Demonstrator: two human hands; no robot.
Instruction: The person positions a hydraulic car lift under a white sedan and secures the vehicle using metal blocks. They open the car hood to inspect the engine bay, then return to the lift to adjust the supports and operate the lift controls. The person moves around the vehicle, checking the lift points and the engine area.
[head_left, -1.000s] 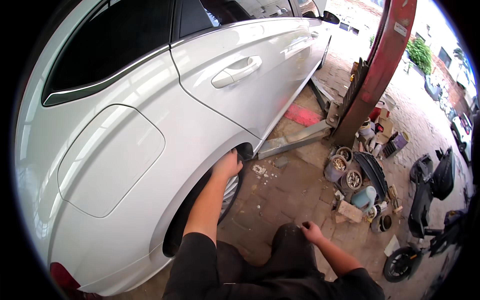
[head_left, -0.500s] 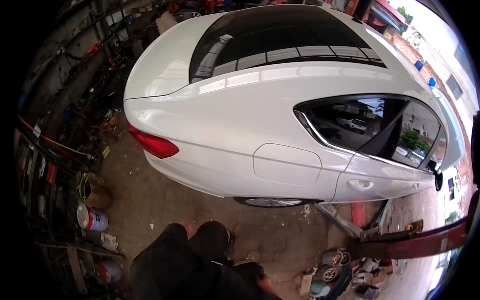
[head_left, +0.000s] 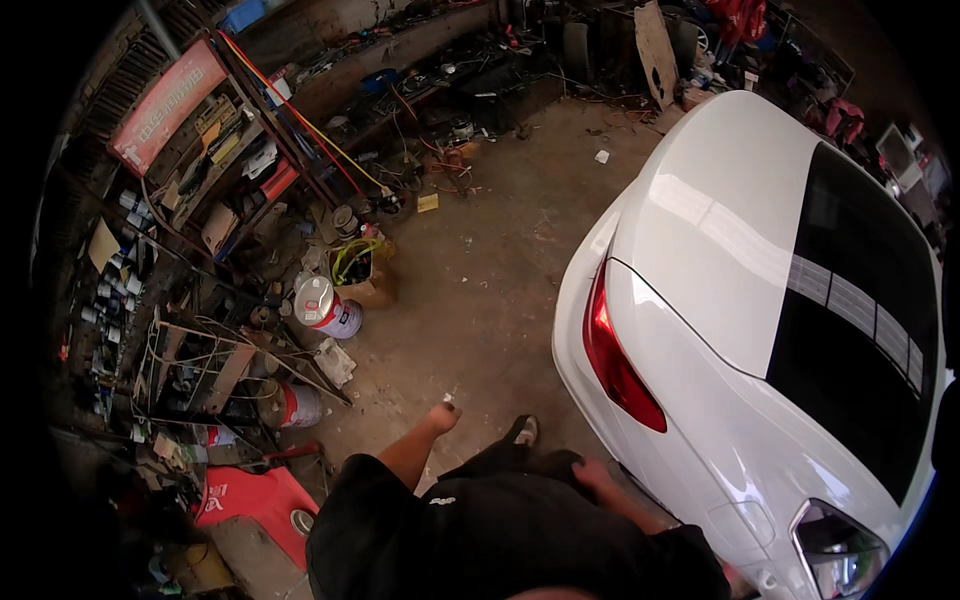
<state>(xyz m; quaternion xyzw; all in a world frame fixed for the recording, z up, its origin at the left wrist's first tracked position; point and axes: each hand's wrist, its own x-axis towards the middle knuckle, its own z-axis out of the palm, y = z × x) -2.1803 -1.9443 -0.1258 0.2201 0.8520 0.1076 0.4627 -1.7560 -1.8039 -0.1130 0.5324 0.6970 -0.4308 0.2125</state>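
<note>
My left hand [head_left: 440, 418] is held out low over the concrete floor, its fingers closed on a small pale object [head_left: 449, 399] too small to name. My right hand [head_left: 590, 472] hangs beside my dark-trousered leg, near the white car's rear corner; its fingers are blurred and partly hidden. The car [head_left: 700, 300] fills the right side, with its red tail light [head_left: 620, 370] and dark rear window [head_left: 850, 320] showing.
Cluttered metal shelving [head_left: 200, 170] lines the left and back. A paint bucket [head_left: 330, 315], a cardboard box [head_left: 370, 285] with yellow hose, cables and a red panel [head_left: 250, 500] lie around the floor [head_left: 500, 270]. A leaning board [head_left: 655, 60] stands at the back.
My view has swung from the car's side to its rear and the workshop shelving, so the car now sits to my right. My left hand has left the rear wheel arch.
</note>
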